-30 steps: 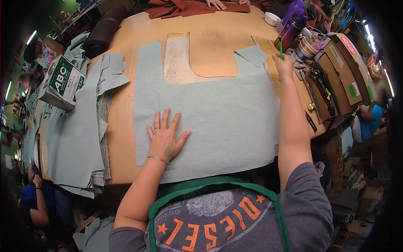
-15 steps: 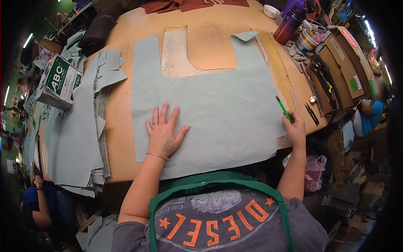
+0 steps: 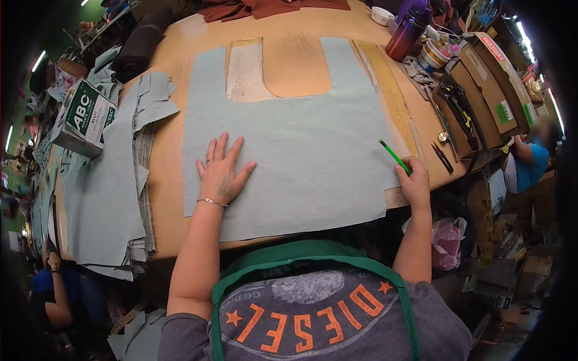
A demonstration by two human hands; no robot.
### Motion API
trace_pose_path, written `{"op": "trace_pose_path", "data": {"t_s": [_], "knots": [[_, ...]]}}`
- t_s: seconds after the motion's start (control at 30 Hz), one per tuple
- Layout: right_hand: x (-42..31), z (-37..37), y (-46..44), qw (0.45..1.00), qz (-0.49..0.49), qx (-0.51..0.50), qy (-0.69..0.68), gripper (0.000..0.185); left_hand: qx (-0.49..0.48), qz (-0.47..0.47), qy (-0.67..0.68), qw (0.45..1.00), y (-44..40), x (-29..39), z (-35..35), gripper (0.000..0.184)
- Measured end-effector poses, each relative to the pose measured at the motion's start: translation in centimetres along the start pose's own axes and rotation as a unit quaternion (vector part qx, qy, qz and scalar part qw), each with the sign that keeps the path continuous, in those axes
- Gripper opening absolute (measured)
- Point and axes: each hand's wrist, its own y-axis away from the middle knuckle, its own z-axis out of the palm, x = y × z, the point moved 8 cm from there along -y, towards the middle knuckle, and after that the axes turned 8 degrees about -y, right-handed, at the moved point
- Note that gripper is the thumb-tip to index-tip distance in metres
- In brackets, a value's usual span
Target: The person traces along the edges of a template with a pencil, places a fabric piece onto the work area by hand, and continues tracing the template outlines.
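A pale green fabric panel (image 3: 289, 156) with a U-shaped cutout at its far side lies flat on the table. Under it is a worn pattern board (image 3: 247, 69), showing through the cutout and along the right edge. My left hand (image 3: 223, 174) rests palm down on the left part of the fabric, fingers spread. In my right hand (image 3: 414, 183), at the panel's right edge, is a green pencil (image 3: 394, 156), gripped between thumb and fingers and pointing up and left.
Left of the panel lies a stack of cut fabric (image 3: 108, 192) with an ABC tin (image 3: 87, 117) on it. On the right are thread snips (image 3: 442, 157), a cardboard box (image 3: 481, 90), a tub (image 3: 435, 55) and a purple bottle (image 3: 409, 33). Dark red fabric (image 3: 259, 7) lies at the far edge.
The fabric has shifted slightly away and to the left, and its folded far right corner now lies flat. Both hands have moved a little up and left with it.
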Motion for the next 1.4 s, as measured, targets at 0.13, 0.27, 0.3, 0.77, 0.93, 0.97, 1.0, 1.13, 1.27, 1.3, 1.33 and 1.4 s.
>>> {"op": "trace_pose_path", "data": {"t_s": [0.13,0.27,0.3,0.77,0.93,0.97,1.0,1.13,1.27,1.3,1.33,1.4], "knots": [[-0.3,-0.7,0.6,0.998,-0.025,0.017,0.050,0.017,0.000,0.004,-0.018,1.000,0.2,0.1,0.2,0.058],[0.4,-1.1,0.7,0.998,-0.019,0.032,0.051,0.018,0.000,0.005,-0.031,1.000,0.3,0.1,0.4,0.057],[0.5,-1.2,0.6,0.997,-0.021,0.046,0.064,0.018,-0.001,0.004,-0.031,0.999,0.3,0.2,0.4,0.057],[0.9,-2.0,2.4,0.990,0.026,0.088,0.104,0.036,0.008,0.008,-0.035,0.999,1.3,0.3,0.4,0.056],[1.3,-1.6,2.4,0.989,0.084,0.074,0.099,0.035,0.107,0.074,-0.027,0.991,1.7,2.4,-1.0,0.043],[1.1,-1.5,2.5,0.987,0.073,0.087,0.110,0.034,0.117,0.110,0.021,0.987,1.9,3.5,-1.4,0.040],[0.9,-1.5,2.6,0.986,0.061,0.099,0.121,0.033,0.126,0.145,0.068,0.979,2.1,5.0,-2.4,0.037],[0.7,-0.6,2.5,0.984,0.045,0.060,0.164,0.030,0.048,0.245,0.281,0.927,1.5,10.4,-2.6,0.029],[0.8,-0.1,2.4,0.981,0.025,0.051,0.188,0.025,-0.152,0.187,0.439,0.866,1.5,14.3,0.7,0.032],[0.6,0.1,2.4,0.979,0.015,0.052,0.195,0.023,-0.182,0.177,0.456,0.853,1.7,15.0,1.5,0.033],[0.8,0.6,2.2,0.992,0.021,0.030,0.119,0.022,-0.211,0.165,0.473,0.839,2.0,15.6,2.4,0.033],[0.9,1.9,2.1,0.999,0.032,-0.018,-0.036,0.019,-0.287,0.137,0.529,0.787,2.8,16.8,3.4,0.036]]}}
